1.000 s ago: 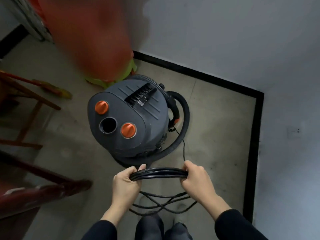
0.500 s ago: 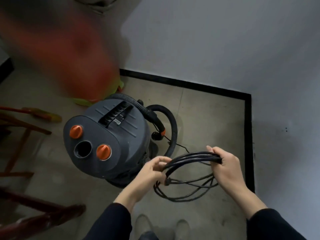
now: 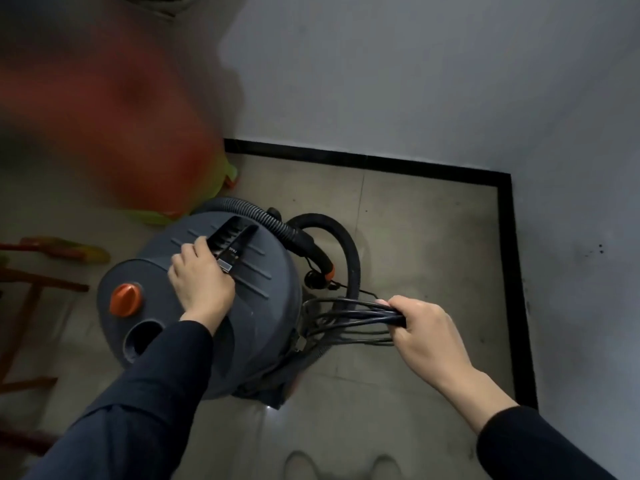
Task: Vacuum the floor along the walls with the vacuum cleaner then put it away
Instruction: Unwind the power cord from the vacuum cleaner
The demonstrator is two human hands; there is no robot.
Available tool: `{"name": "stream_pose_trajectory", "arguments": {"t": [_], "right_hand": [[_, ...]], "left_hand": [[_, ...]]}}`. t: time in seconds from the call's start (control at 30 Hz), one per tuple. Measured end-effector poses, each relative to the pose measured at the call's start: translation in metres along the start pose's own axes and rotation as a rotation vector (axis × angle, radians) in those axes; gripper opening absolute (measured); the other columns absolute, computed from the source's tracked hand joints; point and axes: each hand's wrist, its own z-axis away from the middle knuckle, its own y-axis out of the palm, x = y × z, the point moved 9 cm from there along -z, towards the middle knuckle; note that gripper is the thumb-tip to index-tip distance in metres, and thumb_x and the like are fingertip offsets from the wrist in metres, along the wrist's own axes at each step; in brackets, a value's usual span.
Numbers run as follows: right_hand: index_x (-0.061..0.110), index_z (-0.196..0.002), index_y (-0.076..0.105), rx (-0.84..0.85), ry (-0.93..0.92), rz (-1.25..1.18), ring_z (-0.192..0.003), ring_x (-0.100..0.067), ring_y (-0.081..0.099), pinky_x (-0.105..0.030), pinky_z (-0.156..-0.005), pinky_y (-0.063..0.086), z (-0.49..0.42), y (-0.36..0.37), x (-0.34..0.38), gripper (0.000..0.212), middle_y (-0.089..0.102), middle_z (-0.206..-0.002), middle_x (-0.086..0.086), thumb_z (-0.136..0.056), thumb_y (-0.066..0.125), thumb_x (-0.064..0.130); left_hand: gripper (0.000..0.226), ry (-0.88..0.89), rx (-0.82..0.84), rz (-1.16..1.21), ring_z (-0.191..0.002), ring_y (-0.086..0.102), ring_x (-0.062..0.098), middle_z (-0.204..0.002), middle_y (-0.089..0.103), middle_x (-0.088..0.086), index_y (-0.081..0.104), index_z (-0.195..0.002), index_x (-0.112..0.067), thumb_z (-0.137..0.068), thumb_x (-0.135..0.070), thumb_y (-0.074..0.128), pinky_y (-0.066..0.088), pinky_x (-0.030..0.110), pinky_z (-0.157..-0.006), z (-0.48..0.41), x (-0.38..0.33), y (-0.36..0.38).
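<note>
A dark grey canister vacuum cleaner [image 3: 263,306] with an orange knob [image 3: 125,299] stands on the tiled floor near a room corner. Its black hose [image 3: 341,244] loops round the right side. My left hand [image 3: 199,277] lies on the vacuum's lid, fingers at the black carry handle [image 3: 232,242]; whether they curl round it is hidden. My right hand [image 3: 420,327] grips a coiled bundle of black power cord [image 3: 349,317] to the right of the canister.
Grey walls with a black skirting strip [image 3: 509,271] meet in the corner at the right. A blurred red and yellow-green object [image 3: 138,140] stands behind the vacuum. Red wooden furniture legs [image 3: 34,289] are at the left. My shoe tips [image 3: 343,462] show at the bottom.
My left hand let go of the cord coil and moved onto the vacuum's lid by the handle. The right hand now holds the coil alone, beside the canister.
</note>
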Motion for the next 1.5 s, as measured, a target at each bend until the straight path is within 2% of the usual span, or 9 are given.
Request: {"name": "stream_pose_trajectory", "arguments": {"t": [0.23,0.37,0.6,0.87,0.97,1.07,1.13,1.33,1.5], "right_hand": [[0.022,-0.065,0.049,0.053,0.117,0.083,-0.06,-0.025,0.039,-0.036,-0.058,0.04,-0.005,0.006,-0.017,0.031,0.044,-0.054,0.005,-0.095,0.057,0.027],[0.019,-0.063,0.044,0.069,0.122,0.19,-0.064,-0.03,0.045,-0.034,-0.059,0.025,-0.001,0.007,-0.019,0.037,0.045,-0.054,0.004,-0.096,0.053,0.032],[0.018,-0.077,0.059,0.156,0.105,0.371,-0.082,-0.027,0.059,-0.03,-0.063,0.022,0.006,0.013,-0.018,0.008,0.066,-0.078,0.0,-0.083,0.054,0.016],[0.02,-0.061,0.039,0.247,0.09,0.354,-0.068,-0.029,0.044,-0.032,-0.061,0.023,0.031,0.037,-0.022,0.023,0.039,-0.056,0.005,-0.077,0.053,0.012],[0.017,-0.062,0.042,0.283,0.084,0.336,-0.066,-0.029,0.042,-0.033,-0.058,0.025,0.041,0.045,-0.021,0.019,0.039,-0.055,0.004,-0.077,0.053,0.013],[0.018,-0.063,0.045,0.293,0.073,0.32,-0.067,-0.03,0.045,-0.032,-0.056,0.028,0.048,0.048,-0.016,0.017,0.042,-0.056,0.003,-0.077,0.053,0.014],[0.017,-0.064,0.047,0.284,0.056,0.316,-0.067,-0.031,0.045,-0.032,-0.056,0.029,0.05,0.047,-0.011,0.014,0.044,-0.058,0.001,-0.078,0.053,0.015],[0.015,-0.066,0.049,0.214,0.03,0.334,-0.07,-0.034,0.05,-0.033,-0.056,0.027,0.047,0.038,0.003,0.015,0.052,-0.063,-0.003,-0.08,0.053,0.016],[0.015,-0.075,0.065,0.068,0.022,0.4,-0.082,-0.038,0.062,-0.034,-0.06,0.036,0.035,0.002,0.007,0.006,0.069,-0.081,-0.012,-0.076,0.061,0.019]], "left_hand": [[0.065,0.143,-0.062,0.148,-0.111,0.034,0.032,-0.119,0.055,0.011,0.049,-0.131,-0.01,-0.07,0.009,0.054,0.027,0.046,-0.099,-0.003,0.015,-0.004],[0.068,0.255,-0.074,0.197,-0.103,0.033,0.028,-0.11,0.06,0.007,0.054,-0.129,-0.01,-0.065,0.014,0.056,0.028,0.044,-0.09,0.017,0.022,-0.006],[0.069,0.512,0.052,0.133,-0.104,0.038,0.031,-0.105,0.066,0.007,0.059,-0.125,-0.004,-0.058,0.012,0.053,0.036,0.054,-0.082,0.048,0.05,0.0],[0.065,0.865,0.064,-0.156,-0.098,0.043,0.037,-0.104,0.067,0.012,0.062,-0.123,-0.007,-0.064,-0.003,0.036,0.043,0.06,-0.076,0.05,0.081,-0.013],[0.06,0.64,0.066,-0.181,-0.11,0.042,0.041,-0.115,0.063,0.015,0.066,-0.121,-0.014,-0.066,0.007,0.058,0.038,0.061,-0.091,0.048,0.093,-0.016],[0.066,0.338,0.128,-0.059,-0.137,0.024,0.036,-0.141,0.047,0.013,0.058,-0.129,-0.018,-0.068,0.005,0.068,0.008,0.055,-0.116,0.055,0.104,-0.01],[0.065,0.168,0.089,0.127,-0.147,0.006,0.031,-0.156,0.026,0.015,0.049,-0.138,-0.016,-0.077,-0.004,0.067,-0.002,0.045,-0.118,0.06,0.107,-0.014],[0.099,-0.597,-0.038,0.677,-0.149,-0.009,0.032,-0.162,-0.014,0.012,-0.002,-0.154,-0.001,-0.088,-0.029,0.065,0.007,0.045,-0.121,0.095,0.129,0.002],[0.121,-0.86,0.07,0.758,-0.149,-0.002,0.034,-0.16,-0.009,0.022,-0.005,-0.15,0.006,-0.079,-0.052,0.073,0.005,0.041,-0.12,0.088,0.128,0.029]]}}
